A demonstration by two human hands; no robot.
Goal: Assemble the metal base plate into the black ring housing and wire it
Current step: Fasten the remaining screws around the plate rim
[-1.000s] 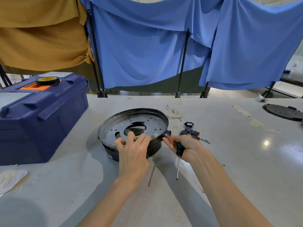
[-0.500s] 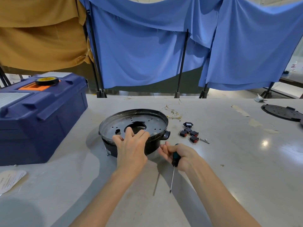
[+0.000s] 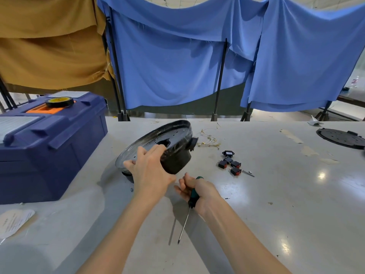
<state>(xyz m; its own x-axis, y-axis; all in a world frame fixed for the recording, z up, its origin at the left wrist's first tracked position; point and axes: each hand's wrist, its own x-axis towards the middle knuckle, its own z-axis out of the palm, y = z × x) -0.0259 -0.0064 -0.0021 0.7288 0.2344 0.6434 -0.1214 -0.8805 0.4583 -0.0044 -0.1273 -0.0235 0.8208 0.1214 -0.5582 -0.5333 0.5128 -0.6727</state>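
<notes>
The black ring housing (image 3: pixel 176 160) is tipped up on its near-left edge, its right side raised off the grey table. The perforated metal base plate (image 3: pixel 173 136) sits in its top, tilted with it. My left hand (image 3: pixel 150 170) grips the housing's near rim, thumb on the plate and fingers round the side. A black knob (image 3: pixel 193 144) sticks out on the right. My right hand (image 3: pixel 198 191) is just right of it on the table and holds a green-handled screwdriver (image 3: pixel 188 208), shaft pointing toward me.
A blue toolbox (image 3: pixel 49 143) with a tape roll (image 3: pixel 59 101) stands at the left. Thin wires (image 3: pixel 209 138), small black and red switches (image 3: pixel 230 164) and a loose screw (image 3: pixel 248 173) lie right of the housing. A black round cover (image 3: pixel 340 138) rests far right. A paper label (image 3: pixel 13 222) lies near left.
The housing lay flat on the table; my left hand has now tipped its right side up. My right hand with the screwdriver has drawn back from the knob toward me.
</notes>
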